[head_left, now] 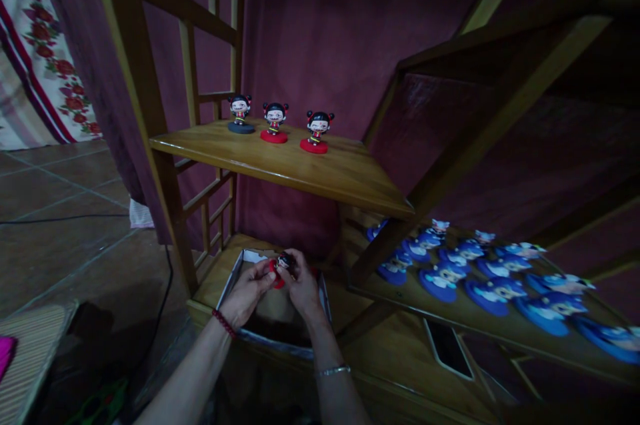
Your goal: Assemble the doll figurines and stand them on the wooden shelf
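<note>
Between both hands, above an open cardboard box (324, 308), is a small black-haired figurine (284, 261) on a red round base. My left hand (250, 288) grips the red base with thumb and fingers. Around the figurine's upper part, my right hand (303, 285) is closed. On the wooden shelf above stand three similar figurines with black hair buns: one on a dark grey base (241, 113), a middle one on a red base (275, 122), and a right one on a red base (316, 131). Brown cardboard shows inside the box; its near part is in shadow.
The wooden shelf (280, 161) juts out above my hands. Several blue figurines (443, 278) on blue bases stand in rows on a lower shelf at right. A phone (449, 348) lies below them. A dark cable (167, 291) runs down at left near a woven mat (37, 351).
</note>
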Motion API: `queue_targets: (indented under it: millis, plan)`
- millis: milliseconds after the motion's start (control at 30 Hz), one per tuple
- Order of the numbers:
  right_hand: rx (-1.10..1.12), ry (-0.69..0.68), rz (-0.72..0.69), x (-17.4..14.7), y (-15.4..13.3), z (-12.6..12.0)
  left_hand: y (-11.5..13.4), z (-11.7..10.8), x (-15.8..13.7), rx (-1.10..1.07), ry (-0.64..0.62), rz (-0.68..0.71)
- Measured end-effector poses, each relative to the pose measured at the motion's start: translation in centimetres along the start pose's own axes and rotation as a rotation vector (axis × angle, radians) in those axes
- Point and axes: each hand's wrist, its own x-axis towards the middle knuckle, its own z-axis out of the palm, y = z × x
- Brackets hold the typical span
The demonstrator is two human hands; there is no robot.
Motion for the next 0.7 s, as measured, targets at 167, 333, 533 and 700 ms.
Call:
queue_targets:
  millis: [167, 333, 533, 700]
  plan:
    - [0.012, -0.012, 0.013, 0.17, 0.3, -0.18, -0.07, 0.31, 0.07, -0.002, 0.02, -0.023]
    - [0.029, -0.021, 0.043, 0.07, 0.02, -0.3, -0.18, 0.32, 0.18, -0.016, 0.051, -0.036]
    - [0.054, -0.014, 0.043, -0.03, -0.43, -0.41, -0.52, -0.02, 0.31, -0.046, 0.104, -0.043]
    - [0.049, 0.007, 0.026, -0.02, -0.62, -0.4, -0.37, -0.06, 0.28, -0.06, 0.056, -0.033]
